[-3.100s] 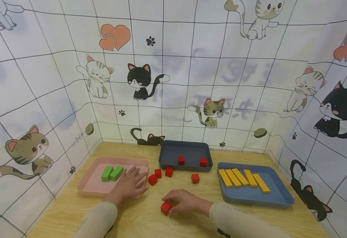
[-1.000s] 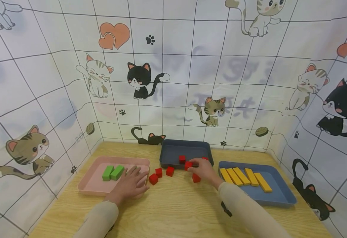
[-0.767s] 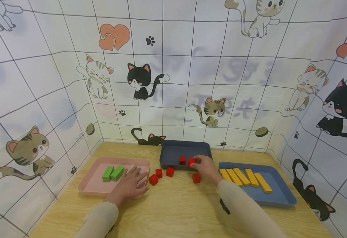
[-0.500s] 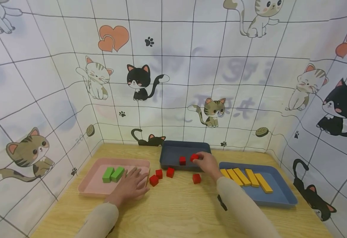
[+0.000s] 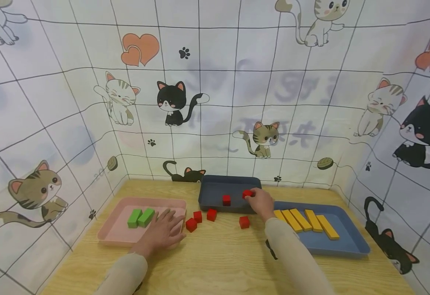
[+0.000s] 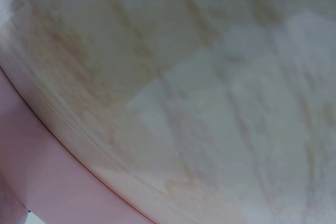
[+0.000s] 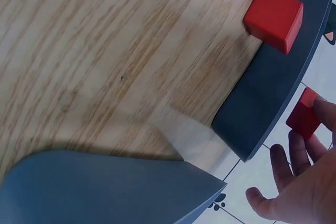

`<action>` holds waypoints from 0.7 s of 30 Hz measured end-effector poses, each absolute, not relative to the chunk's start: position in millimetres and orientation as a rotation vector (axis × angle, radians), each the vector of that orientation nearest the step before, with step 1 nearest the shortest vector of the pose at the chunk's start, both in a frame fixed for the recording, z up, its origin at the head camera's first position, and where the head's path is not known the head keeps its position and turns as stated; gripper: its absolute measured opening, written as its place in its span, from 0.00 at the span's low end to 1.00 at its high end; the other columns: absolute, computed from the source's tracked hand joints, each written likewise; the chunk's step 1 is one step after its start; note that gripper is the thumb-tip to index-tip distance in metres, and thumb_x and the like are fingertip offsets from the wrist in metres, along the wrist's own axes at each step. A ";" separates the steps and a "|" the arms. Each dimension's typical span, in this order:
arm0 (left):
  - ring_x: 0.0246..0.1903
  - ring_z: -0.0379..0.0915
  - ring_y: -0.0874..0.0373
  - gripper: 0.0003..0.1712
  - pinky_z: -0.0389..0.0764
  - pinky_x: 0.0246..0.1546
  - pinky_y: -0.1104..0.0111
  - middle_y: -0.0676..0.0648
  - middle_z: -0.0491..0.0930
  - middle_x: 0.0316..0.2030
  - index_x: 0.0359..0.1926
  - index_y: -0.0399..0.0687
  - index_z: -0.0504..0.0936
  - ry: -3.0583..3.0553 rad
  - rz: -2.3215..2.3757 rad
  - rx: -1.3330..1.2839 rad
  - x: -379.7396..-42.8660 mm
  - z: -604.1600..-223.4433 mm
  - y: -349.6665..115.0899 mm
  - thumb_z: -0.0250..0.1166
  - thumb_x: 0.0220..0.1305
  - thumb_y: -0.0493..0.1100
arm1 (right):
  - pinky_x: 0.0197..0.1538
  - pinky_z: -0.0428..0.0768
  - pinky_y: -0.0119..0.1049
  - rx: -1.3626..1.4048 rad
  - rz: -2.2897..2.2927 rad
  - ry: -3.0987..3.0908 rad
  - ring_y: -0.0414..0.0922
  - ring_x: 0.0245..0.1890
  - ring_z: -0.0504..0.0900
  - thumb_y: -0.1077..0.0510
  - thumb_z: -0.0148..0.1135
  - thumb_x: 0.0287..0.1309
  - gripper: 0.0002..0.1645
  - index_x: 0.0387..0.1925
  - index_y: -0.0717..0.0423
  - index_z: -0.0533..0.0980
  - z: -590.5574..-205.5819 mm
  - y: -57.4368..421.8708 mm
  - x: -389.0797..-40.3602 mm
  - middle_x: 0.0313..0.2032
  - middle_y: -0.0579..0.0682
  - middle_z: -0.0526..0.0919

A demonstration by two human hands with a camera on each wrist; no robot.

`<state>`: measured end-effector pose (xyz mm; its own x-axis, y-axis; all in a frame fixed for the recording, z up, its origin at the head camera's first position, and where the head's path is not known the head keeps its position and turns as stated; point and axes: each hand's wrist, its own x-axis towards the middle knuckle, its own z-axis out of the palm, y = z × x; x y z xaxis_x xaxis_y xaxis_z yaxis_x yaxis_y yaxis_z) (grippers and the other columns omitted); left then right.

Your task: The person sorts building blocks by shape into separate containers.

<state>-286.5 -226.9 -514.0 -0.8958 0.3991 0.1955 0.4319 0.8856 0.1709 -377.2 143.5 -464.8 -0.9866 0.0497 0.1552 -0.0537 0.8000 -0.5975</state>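
Observation:
My right hand pinches a red cube over the right part of the dark grey tray. In the right wrist view the cube sits between thumb and fingers, past the tray's wall. Another red cube lies in that tray, left of the held one. My left hand rests with spread fingers over the right edge of the pink tray. Beside its fingertips lie two green blocks. The left wrist view catches only the pink tray's wall and blurred wood.
On the wooden table, several red cubes lie before the dark tray: a group near the pink tray and a single cube. A blue tray with several yellow bars stands on the right. Patterned cloth walls enclose the back and sides.
My right hand has carried the red cube from the table's front up over the dark tray, then rightward within it. It now covers the tray cube seen earlier at right. The left hand stays put.

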 end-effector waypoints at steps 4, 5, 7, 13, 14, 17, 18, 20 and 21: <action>0.71 0.52 0.36 0.37 0.47 0.65 0.32 0.38 0.66 0.68 0.69 0.55 0.72 -2.880 -0.341 -0.647 -286.9 -515.2 -227.7 0.59 0.64 0.66 | 0.50 0.67 0.57 -0.022 0.886 -2.838 0.56 0.43 0.80 0.52 0.65 0.63 0.24 0.56 0.61 0.79 -464.7 143.2 -380.0 0.48 0.59 0.85; 0.71 0.52 0.36 0.37 0.47 0.65 0.32 0.38 0.66 0.68 0.69 0.56 0.72 -2.879 -0.341 -0.646 -286.9 -515.2 -227.7 0.59 0.64 0.66 | 0.49 0.67 0.57 -0.022 0.871 -2.844 0.57 0.44 0.80 0.51 0.65 0.63 0.24 0.56 0.61 0.79 -464.7 142.8 -380.7 0.48 0.59 0.85; 0.71 0.51 0.36 0.38 0.47 0.65 0.32 0.38 0.66 0.69 0.70 0.56 0.71 -2.883 -0.336 -0.644 -287.2 -515.2 -227.5 0.59 0.64 0.67 | 0.49 0.67 0.57 -0.019 0.839 -2.852 0.57 0.44 0.81 0.51 0.65 0.62 0.24 0.56 0.60 0.79 -464.7 142.0 -381.5 0.48 0.59 0.84; 0.72 0.50 0.37 0.39 0.45 0.66 0.33 0.39 0.65 0.69 0.71 0.57 0.70 -2.908 -0.311 -0.644 -288.4 -514.4 -224.7 0.56 0.65 0.69 | 0.48 0.68 0.58 -0.028 0.727 -2.890 0.58 0.44 0.80 0.50 0.66 0.62 0.26 0.56 0.61 0.79 -467.8 141.4 -382.6 0.49 0.60 0.83; 0.72 0.50 0.37 0.39 0.45 0.66 0.33 0.38 0.65 0.69 0.71 0.57 0.70 -2.913 -0.312 -0.645 -288.2 -514.1 -224.4 0.56 0.65 0.69 | 0.49 0.68 0.58 -0.032 0.717 -2.898 0.58 0.44 0.80 0.50 0.66 0.62 0.26 0.57 0.61 0.79 -468.7 141.7 -382.8 0.49 0.60 0.83; 0.72 0.49 0.37 0.39 0.45 0.66 0.33 0.38 0.64 0.70 0.71 0.57 0.70 -2.931 -0.315 -0.639 -287.0 -513.2 -224.1 0.56 0.65 0.68 | 0.52 0.67 0.60 -0.038 0.705 -2.915 0.59 0.48 0.79 0.48 0.66 0.62 0.28 0.58 0.59 0.78 -471.2 142.5 -382.9 0.53 0.61 0.82; 0.72 0.49 0.37 0.39 0.45 0.66 0.33 0.38 0.64 0.70 0.71 0.56 0.70 -2.936 -0.317 -0.635 -286.6 -513.1 -224.3 0.56 0.65 0.68 | 0.53 0.67 0.61 -0.034 0.710 -2.917 0.60 0.50 0.79 0.48 0.66 0.63 0.28 0.59 0.59 0.77 -471.6 142.9 -383.0 0.54 0.61 0.81; 0.72 0.49 0.37 0.39 0.44 0.66 0.34 0.39 0.64 0.70 0.71 0.57 0.69 -2.943 -0.312 -0.626 -285.5 -512.9 -225.4 0.56 0.65 0.68 | 0.55 0.67 0.63 -0.023 0.719 -2.918 0.61 0.53 0.78 0.47 0.65 0.63 0.29 0.60 0.59 0.77 -472.1 143.6 -383.0 0.57 0.61 0.79; 0.72 0.48 0.37 0.39 0.44 0.66 0.34 0.39 0.64 0.70 0.71 0.57 0.69 -2.945 -0.307 -0.620 -285.3 -513.1 -226.2 0.56 0.65 0.68 | 0.55 0.66 0.63 -0.017 0.729 -2.917 0.61 0.54 0.77 0.47 0.65 0.63 0.30 0.61 0.59 0.76 -472.1 143.9 -383.1 0.58 0.61 0.79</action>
